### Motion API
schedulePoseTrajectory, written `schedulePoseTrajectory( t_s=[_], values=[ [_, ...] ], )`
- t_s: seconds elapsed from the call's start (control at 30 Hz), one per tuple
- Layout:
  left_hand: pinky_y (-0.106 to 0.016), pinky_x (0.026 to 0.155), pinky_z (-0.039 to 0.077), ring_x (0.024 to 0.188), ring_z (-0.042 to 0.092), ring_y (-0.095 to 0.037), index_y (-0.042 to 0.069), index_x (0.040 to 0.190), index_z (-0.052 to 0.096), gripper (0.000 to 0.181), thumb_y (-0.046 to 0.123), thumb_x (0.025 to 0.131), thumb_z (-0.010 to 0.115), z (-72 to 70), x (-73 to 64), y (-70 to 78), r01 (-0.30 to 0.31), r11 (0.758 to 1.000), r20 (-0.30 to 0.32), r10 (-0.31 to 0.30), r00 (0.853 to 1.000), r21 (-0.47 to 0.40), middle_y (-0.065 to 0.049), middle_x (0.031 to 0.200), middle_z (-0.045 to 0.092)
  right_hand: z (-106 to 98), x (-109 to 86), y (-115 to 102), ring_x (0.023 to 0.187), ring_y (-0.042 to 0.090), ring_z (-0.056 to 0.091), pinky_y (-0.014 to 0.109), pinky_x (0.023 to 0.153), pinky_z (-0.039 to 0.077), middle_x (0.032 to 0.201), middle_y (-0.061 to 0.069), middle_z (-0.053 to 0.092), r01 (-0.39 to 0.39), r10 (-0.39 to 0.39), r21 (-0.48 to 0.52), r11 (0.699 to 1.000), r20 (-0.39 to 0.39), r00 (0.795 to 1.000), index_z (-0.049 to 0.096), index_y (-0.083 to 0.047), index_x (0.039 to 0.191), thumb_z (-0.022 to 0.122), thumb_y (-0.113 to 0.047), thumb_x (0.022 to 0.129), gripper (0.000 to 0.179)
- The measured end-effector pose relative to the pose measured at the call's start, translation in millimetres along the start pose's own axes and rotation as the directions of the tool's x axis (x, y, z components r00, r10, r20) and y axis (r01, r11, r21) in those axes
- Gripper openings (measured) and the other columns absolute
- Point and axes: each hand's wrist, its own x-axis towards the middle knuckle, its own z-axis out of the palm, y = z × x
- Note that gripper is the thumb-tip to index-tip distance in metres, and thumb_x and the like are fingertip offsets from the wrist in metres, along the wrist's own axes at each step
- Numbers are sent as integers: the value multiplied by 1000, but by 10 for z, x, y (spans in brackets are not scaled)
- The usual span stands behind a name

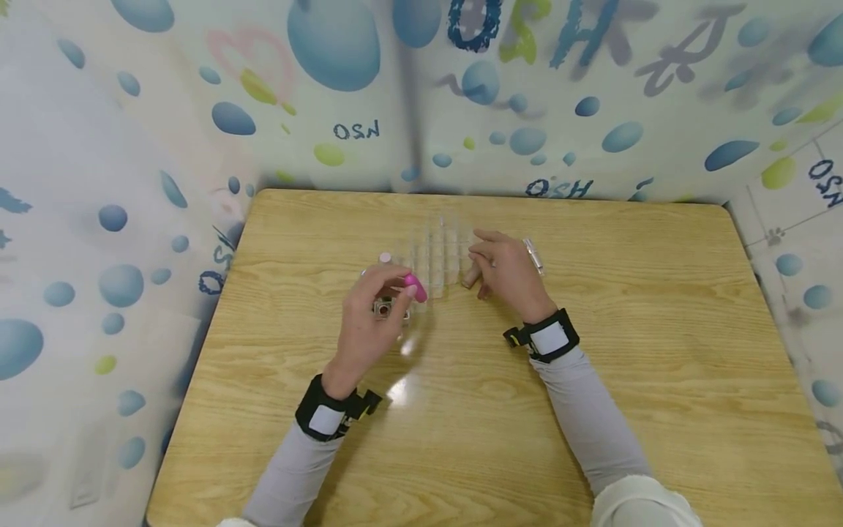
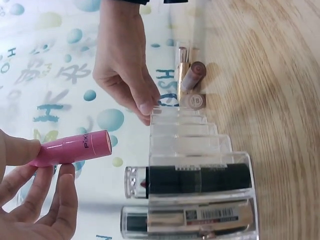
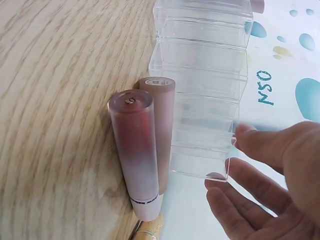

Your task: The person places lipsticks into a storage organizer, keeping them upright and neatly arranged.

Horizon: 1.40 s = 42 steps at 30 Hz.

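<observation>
My left hand [image 1: 369,315] pinches a pink lip balm stick [image 2: 75,147] between thumb and fingers, raised beside the stepped clear organizer [image 1: 437,260]. The stick bears the lettering "PIXI". At the organizer's far-right end is my right hand [image 1: 516,274], its thumb on the rim [image 3: 234,137] and curled fingers at the end wall. By that end stand two lip gloss tubes: a red-to-pale one [image 3: 134,155] and a mauve one [image 3: 166,115]. The left wrist view shows a black lipstick tube [image 2: 200,179] and a gold-and-black tube [image 2: 200,220] in organizer compartments.
A slim shiny tube [image 1: 534,256] lies right of my right hand. Left of the organizer, a pale-topped tube [image 1: 385,258] and a square-ended tube [image 1: 382,309] are partly covered by my left hand. The wooden table [image 1: 500,439] meets a patterned wall [image 1: 408,132] behind.
</observation>
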Motion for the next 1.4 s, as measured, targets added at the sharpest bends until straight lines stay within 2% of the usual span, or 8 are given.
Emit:
schedulePoseTrajectory(
  t_s=[0.2, 0.37, 0.5, 0.73, 0.93, 1.17, 1.4],
  values=[
    [-32, 79, 62, 94, 69, -24, -3, 121, 68, 27, -1, 93, 70, -67, -11, -48, -3, 999, 1, 3, 1000, 49, -14, 108, 70, -5, -3, 23, 117, 33, 69, 47, 109, 50, 144, 17, 62, -23, 22, 36, 999, 10, 1000, 78, 1, 116, 68, -12, 99, 24],
    [-39, 79, 62, 95, 69, -24, -1, 120, 69, 29, -1, 92, 72, -97, -25, -97, -13, 996, -8, 14, 1000, 88, -14, 108, 71, 4, -8, 25, 127, 35, 63, 48, 109, 49, 145, 16, 62, -26, 26, 41, 999, 3, 1000, 78, 1, 116, 69, -13, 98, 24],
    [-42, 78, 60, 94, 68, -25, 0, 120, 70, 30, -1, 90, 74, -112, -48, -134, -11, 993, -14, 12, 1000, 114, -14, 110, 72, 29, -8, 32, 126, 35, 63, 48, 111, 48, 145, 16, 61, -32, 32, 38, 999, -1, 999, 78, 0, 117, 68, -14, 99, 25],
    [-42, 77, 60, 93, 68, -24, -1, 119, 71, 29, -1, 90, 74, -127, -64, -173, -9, 990, -14, 11, 1000, 139, -14, 107, 73, 38, -14, 32, 134, 33, 58, 48, 111, 48, 145, 14, 61, -34, 34, 27, 999, -15, 999, 78, -1, 117, 69, -14, 98, 25],
    [-41, 81, 60, 96, 68, -22, -2, 119, 70, 27, 0, 91, 73, -131, -66, -182, 17, 987, -1, -17, 1000, 158, -13, 109, 72, 31, -18, 21, 135, 33, 58, 49, 111, 47, 145, 15, 61, -40, 40, 11, 999, -13, 999, 79, -1, 117, 69, -15, 98, 25],
    [-43, 80, 61, 96, 69, -25, -4, 117, 70, 26, 0, 91, 74, -128, -67, -213, -6, 987, -18, 9, 1000, 158, -15, 108, 73, 32, -21, 25, 133, 33, 59, 48, 111, 47, 144, 15, 61, -29, 29, 24, 999, -18, 999, 78, 0, 117, 69, -15, 98, 25],
    [-41, 81, 61, 97, 70, -25, -3, 117, 71, 27, -1, 90, 74, -128, -79, -258, 0, 987, -12, 2, 1000, 161, -14, 109, 73, 35, -21, 25, 133, 33, 59, 48, 111, 48, 144, 15, 62, -37, 38, 36, 999, -24, 999, 79, -1, 117, 70, -15, 98, 25]
  ],
)
